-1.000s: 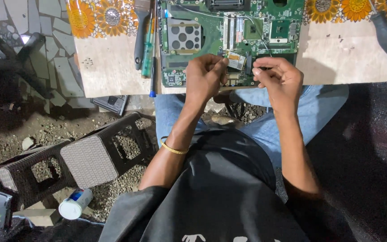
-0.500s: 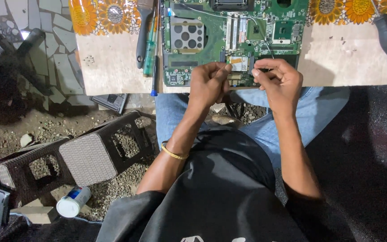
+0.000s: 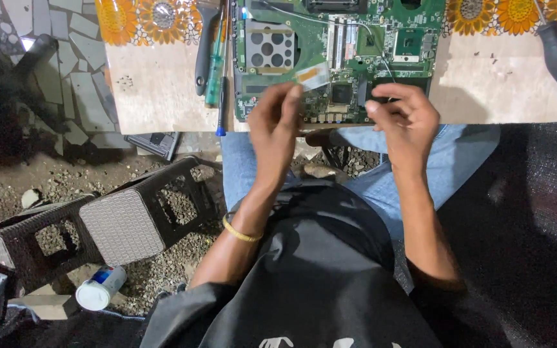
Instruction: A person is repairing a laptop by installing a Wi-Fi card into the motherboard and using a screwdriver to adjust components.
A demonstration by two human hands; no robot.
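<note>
A green laptop motherboard (image 3: 356, 38) lies on the small table (image 3: 156, 90) in front of me. My left hand (image 3: 277, 122) pinches a small green card with a pale label (image 3: 307, 76), lifted just above the board's near edge. My right hand (image 3: 404, 119) is closed over a thin dark tool (image 3: 381, 99) at the board's near right corner, beside a dark square chip (image 3: 342, 94).
A green-handled screwdriver (image 3: 214, 64), a dark-handled tool (image 3: 202, 55) and a thin blue one (image 3: 222, 106) lie left of the board. A black-handled screwdriver (image 3: 556, 48) rests far right. On the gravel floor sit a brown woven stool (image 3: 117, 219) and a white tube (image 3: 100, 288).
My left hand has lifted the small card off the board and drawn it up and left. My right hand has stayed at the board's near edge with the tool.
</note>
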